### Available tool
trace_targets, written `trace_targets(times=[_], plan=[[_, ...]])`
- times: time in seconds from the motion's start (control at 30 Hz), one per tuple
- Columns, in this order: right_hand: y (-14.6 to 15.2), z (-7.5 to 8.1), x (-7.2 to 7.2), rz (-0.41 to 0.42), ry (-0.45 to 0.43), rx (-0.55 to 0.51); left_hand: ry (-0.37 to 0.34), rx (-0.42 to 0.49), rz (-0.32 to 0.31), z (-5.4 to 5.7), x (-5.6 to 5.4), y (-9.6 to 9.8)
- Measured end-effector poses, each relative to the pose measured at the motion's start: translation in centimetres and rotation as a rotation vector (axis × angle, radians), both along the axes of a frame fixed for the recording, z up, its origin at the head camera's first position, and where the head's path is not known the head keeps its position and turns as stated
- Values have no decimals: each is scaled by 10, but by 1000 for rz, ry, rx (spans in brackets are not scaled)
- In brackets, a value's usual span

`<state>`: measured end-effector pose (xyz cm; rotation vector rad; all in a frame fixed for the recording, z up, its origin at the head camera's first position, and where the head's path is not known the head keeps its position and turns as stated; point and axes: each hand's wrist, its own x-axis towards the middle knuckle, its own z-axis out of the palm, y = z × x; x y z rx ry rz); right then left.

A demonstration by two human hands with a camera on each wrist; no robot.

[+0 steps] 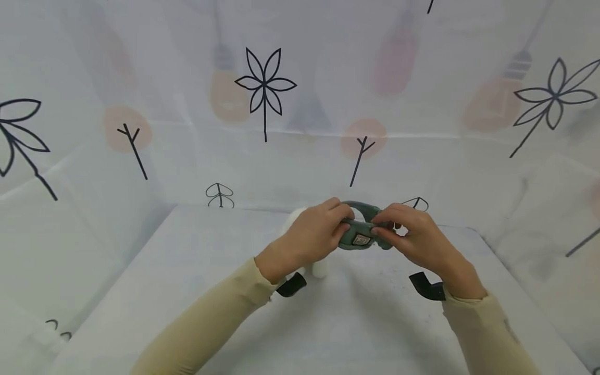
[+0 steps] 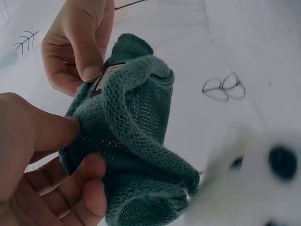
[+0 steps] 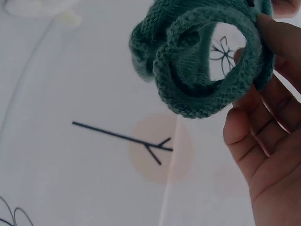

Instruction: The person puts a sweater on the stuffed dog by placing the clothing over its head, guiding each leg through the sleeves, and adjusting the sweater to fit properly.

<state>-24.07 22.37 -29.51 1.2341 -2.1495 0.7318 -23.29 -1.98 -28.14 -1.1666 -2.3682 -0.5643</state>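
A small green knitted doll-sized sweater with rolled edges and a pale patch is held up between both hands over the table. My left hand pinches one side of it between thumb and fingers. At the opposite side, my right hand grips the knit near a rolled opening, which shows as a ring in the right wrist view. Behind my left hand stands a white plush toy, mostly hidden in the head view. Its dark eye and nose appear blurred in the left wrist view.
The white table stretches under both forearms. A pale cloth printed with flowers and twigs hangs round its back and sides. Black straps stick out by both wrists.
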Motion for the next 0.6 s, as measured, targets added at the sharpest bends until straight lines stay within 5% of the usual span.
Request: trace_targets(times=[0.3, 0.6], plan=[[-39, 12, -29, 55, 44, -24, 224, -102, 67, 13, -12, -41], [-72, 13, -46, 5, 20, 81, 263, -128, 133, 8, -31, -80]])
